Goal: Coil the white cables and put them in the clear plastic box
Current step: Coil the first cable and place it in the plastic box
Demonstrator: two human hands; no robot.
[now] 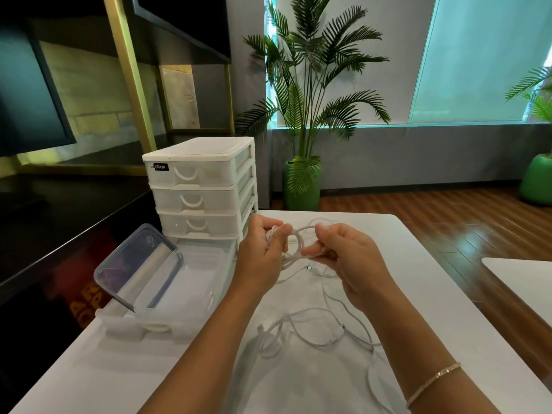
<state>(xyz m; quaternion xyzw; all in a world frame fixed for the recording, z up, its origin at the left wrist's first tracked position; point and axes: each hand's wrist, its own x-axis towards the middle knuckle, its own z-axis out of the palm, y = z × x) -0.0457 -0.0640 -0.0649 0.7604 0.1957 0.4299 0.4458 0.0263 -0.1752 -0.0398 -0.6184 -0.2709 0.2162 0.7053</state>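
White cable (295, 243) is held as a small upright loop above the white table (418, 264), between left hand (261, 255) and right hand (348, 261), both pinching it; its tail trails toward the person; clear plastic box (191, 282) sits left, open

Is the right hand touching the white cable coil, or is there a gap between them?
Touching. The head view shows the right hand pinching the cable coil between thumb and fingers, while the left hand grips its other side.
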